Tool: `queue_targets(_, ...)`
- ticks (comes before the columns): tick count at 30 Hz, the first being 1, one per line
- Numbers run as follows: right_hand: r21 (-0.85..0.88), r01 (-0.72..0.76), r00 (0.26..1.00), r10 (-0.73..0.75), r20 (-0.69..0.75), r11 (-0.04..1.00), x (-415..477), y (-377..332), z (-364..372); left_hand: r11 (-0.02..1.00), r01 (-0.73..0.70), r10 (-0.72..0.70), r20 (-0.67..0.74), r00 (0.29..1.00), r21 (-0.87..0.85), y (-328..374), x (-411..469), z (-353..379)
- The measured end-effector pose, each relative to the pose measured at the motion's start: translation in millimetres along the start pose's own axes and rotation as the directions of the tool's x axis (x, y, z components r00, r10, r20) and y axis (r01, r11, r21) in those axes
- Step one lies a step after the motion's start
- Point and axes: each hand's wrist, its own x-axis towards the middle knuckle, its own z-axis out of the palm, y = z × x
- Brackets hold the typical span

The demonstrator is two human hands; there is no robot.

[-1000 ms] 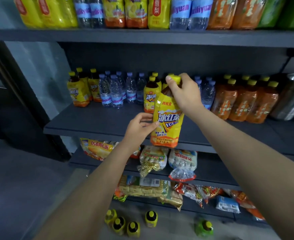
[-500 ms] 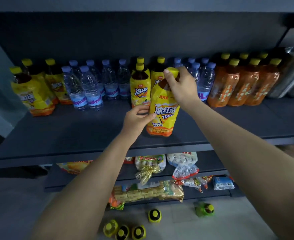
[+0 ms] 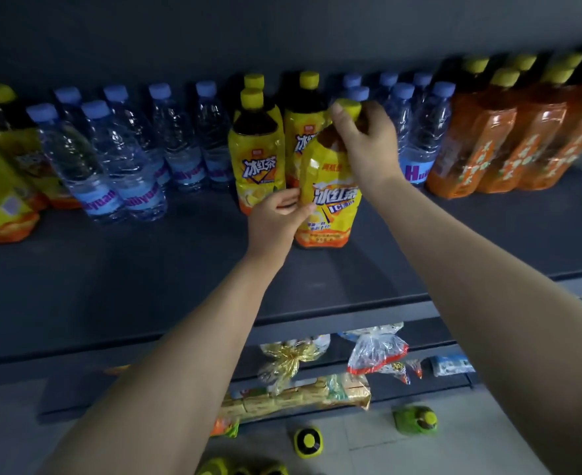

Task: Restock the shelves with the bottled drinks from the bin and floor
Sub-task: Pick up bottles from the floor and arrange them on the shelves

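At the neck of the yellow iced-tea bottle [image 3: 330, 200], the fingers [image 3: 342, 114] of the right hand [image 3: 368, 145] were curled around the cap [image 3: 350, 106] and shoulder, clasping it from above. Lower down, the left hand [image 3: 275, 217] pinched the label's left edge between thumb and fingertips, steadying the bottle's body. The bottle leaned slightly, its top tipped to the right, with its orange base on or just above the dark shelf [image 3: 145, 269]; whether it touched the board could not be told.

Directly behind it stood two more iced-tea bottles [image 3: 257, 149] of the same kind, yellow caps up, the held one just in front of the right-hand one. Left of these ran a row of clear water bottles [image 3: 111, 166] with pale blue caps, and further left some yellow-labelled drinks [image 3: 1, 200] at the frame's edge. More water bottles [image 3: 423, 132] showed behind the right hand, and beyond them a group of orange-wrapped bottles [image 3: 495, 142] with yellow caps.

Both bare forearms reached up from the lower corners. Below the shelf edge, snack packets [image 3: 375, 351] lay on lower shelves, and on the tiled floor [image 3: 368, 450] stood a yellow-capped bottle [image 3: 308, 440] and a green bottle [image 3: 416, 419], seen from above.
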Motion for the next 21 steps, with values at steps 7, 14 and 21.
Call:
queue_targets(7, 0.001, 0.053, 0.999, -0.053, 0.01, 0.999, 28, 22, 18, 1.0, -0.01, 0.009, -0.057, 0.998, -0.029, -20, 31, 10)
queue_targets(14, 0.021, 0.101, 0.994, -0.101, 0.035, 0.995, 33, 33, 30, 0.999, -0.004, 0.001, -0.089, 0.996, -0.032, -32, 34, 10)
queue_targets(21, -0.02, 0.073, 0.989, -0.07, 0.131, 0.997, 31, 39, 22, 0.998, 0.027, -0.024, -0.063, 0.998, 0.053, -18, 33, 7)
